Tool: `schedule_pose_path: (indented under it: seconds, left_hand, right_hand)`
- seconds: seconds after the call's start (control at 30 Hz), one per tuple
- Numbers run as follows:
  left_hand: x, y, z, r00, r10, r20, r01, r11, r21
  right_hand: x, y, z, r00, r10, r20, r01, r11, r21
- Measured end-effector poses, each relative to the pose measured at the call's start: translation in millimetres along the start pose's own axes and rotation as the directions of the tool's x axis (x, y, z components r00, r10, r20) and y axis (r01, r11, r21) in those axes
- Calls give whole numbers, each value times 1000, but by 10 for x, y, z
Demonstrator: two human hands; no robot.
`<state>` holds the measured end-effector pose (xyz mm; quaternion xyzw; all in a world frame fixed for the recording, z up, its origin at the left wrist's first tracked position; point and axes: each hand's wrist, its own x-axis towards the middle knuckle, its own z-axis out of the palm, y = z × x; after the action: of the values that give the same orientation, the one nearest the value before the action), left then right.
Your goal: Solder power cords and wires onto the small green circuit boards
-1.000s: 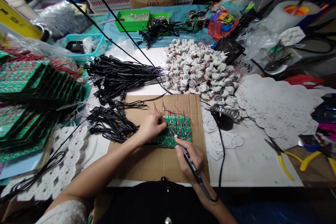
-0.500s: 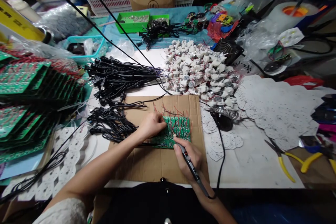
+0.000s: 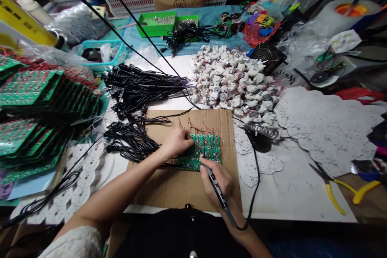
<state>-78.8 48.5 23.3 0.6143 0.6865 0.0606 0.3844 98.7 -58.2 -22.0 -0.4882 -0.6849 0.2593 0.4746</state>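
Note:
A green circuit board (image 3: 215, 142) with red and black wires lies on a piece of cardboard (image 3: 169, 193). My left hand (image 3: 178, 143) is pinched closed over the board's left part; whatever sits between its fingertips is too small and hidden to name. In my right hand (image 3: 218, 179) is a grey-and-black soldering iron (image 3: 223, 200), held like a pen. Its tip points at the middle of the board among the wires; whether it touches cannot be made out. Black cables (image 3: 136, 145) lie bundled left of the board, partly behind my left forearm.
Stacked green boards (image 3: 30, 88) stand at the left. Behind the cardboard are a black cable bundle (image 3: 145, 84) and a heap of small white motor-like parts (image 3: 232, 76). A soldering-iron stand coil (image 3: 263, 131), white sheets (image 3: 329, 125) and yellow-handled pliers (image 3: 332, 197) lie to the right.
The soldering iron has shifted slightly left over the board, and its cord now bows out to the right. My left hand stays pinched at nearly the same spot. The view has shifted a little.

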Motion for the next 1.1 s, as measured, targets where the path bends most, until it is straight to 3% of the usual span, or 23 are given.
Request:
schedule_pose_path:
  seconds: [0.37, 0.5, 0.67, 0.83, 1.0, 1.1]
  left_hand:
    - [-5, 14, -15, 1000, -9, 11, 9, 1000, 0]
    - [1, 16, -17, 1000, -15, 13, 15, 1000, 15]
    - [29, -4, -2, 1000, -29, 1, 29, 999, 30]
    - [29, -12, 10, 1000, -25, -8, 25, 998, 52]
    - [62, -6, -99, 997, 81, 3, -81, 984, 157]
    - [240, 41, -277, 980, 171, -99, -156, 977, 145]
  right_hand:
    - [-114, 108, -27, 980, 108, -164, -100, 994, 54]
    - [-112, 81, -35, 976, 127, -176, -113, 990, 87]
    - [-127, -3, -62, 961, 237, -143, -223, 969, 105]
    - [-144, 2, -73, 956, 248, -159, -231, 966, 114]
    - [-146, 34, -80, 955, 233, -184, -214, 970, 118]
    - [-144, 32, -84, 953, 242, -181, -223, 967, 120]
